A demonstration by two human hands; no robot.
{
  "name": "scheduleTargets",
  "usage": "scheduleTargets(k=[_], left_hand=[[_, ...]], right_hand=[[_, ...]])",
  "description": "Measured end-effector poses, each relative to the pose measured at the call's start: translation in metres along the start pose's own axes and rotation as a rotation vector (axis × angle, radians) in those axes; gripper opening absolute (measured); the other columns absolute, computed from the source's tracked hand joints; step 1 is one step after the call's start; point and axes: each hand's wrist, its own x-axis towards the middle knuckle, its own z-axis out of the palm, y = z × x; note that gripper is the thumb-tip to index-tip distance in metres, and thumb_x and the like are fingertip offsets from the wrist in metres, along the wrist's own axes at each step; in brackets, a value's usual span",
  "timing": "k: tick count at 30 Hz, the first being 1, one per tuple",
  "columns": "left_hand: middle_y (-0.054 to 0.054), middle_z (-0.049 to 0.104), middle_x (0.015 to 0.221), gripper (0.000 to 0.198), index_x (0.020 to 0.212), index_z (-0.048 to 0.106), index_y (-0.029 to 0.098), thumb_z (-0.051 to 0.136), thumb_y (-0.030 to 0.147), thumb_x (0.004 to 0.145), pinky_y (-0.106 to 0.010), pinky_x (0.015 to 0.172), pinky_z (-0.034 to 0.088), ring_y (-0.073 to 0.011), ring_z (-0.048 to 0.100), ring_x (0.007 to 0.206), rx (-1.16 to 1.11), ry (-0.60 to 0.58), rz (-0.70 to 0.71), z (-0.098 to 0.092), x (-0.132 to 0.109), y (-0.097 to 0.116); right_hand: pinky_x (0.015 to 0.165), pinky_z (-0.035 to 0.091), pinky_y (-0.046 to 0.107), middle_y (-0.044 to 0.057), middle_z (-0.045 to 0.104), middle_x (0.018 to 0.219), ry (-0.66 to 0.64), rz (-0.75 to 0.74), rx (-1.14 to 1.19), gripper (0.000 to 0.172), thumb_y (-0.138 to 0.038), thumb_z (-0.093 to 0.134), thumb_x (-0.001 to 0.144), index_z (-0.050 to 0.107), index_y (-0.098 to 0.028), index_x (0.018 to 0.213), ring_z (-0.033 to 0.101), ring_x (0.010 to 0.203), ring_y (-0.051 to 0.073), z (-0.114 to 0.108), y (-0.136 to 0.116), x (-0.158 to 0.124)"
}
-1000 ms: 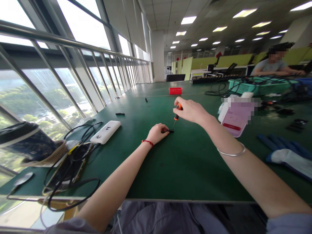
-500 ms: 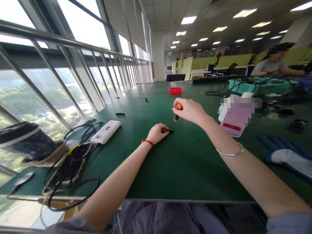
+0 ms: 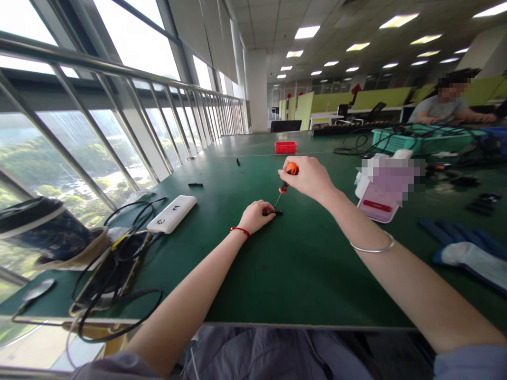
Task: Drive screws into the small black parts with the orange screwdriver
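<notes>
My left hand (image 3: 256, 215) rests on the green table, its fingers closed on a small black elongated part (image 3: 278, 212). Only the right end of that part shows; the fingers cover the rest. Above it, my right hand (image 3: 309, 175) grips an orange and black screwdriver (image 3: 283, 187) by the handle. The screwdriver leans, with its thin shaft slanting down and left. Its tip is just behind the black part, close to my left fingertips; whether it touches the part I cannot tell.
Left are a white power bank (image 3: 172, 214), tangled black cables and a phone (image 3: 113, 274). Farther off lie a black strip (image 3: 195, 184) and a red tray (image 3: 285, 147). On the right are a pinkish phone (image 3: 378, 203), blue-white gloves (image 3: 471, 253), a green basket (image 3: 396, 141) and a seated person (image 3: 443, 108).
My right hand has lifted slightly and tilted the screwdriver. Its tip has moved left, from the right end of the black part toward my left fingertips. My left hand has stayed in place.
</notes>
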Motion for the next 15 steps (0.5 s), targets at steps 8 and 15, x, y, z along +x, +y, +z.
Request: scheduleTargets(k=[8,15], left_hand=[[-0.003,0.061,0.080,0.014,0.083,0.066,0.016,0.060,0.024,0.074,-0.028,0.070,0.045,-0.0160,0.055,0.075,-0.002,0.001,-0.002,-0.001,-0.001,0.002],[-0.003,0.061,0.080,0.014,0.084,0.066,0.017,0.060,0.024,0.074,-0.028,0.070,0.046,-0.0161,0.056,0.075,0.000,0.005,0.008,-0.001,0.000,0.001]], right_hand=[[0.052,0.030,0.025,0.001,0.063,0.070,-0.031,-0.024,-0.018,0.021,-0.042,0.050,0.079,0.060,-0.024,0.076,0.054,0.064,0.017,0.010,0.000,-0.002],[0.052,0.030,0.025,0.001,0.064,0.071,-0.051,-0.014,-0.034,0.020,-0.042,0.051,0.079,0.061,-0.024,0.076,0.055,0.065,0.017,0.012,0.001,-0.002]])
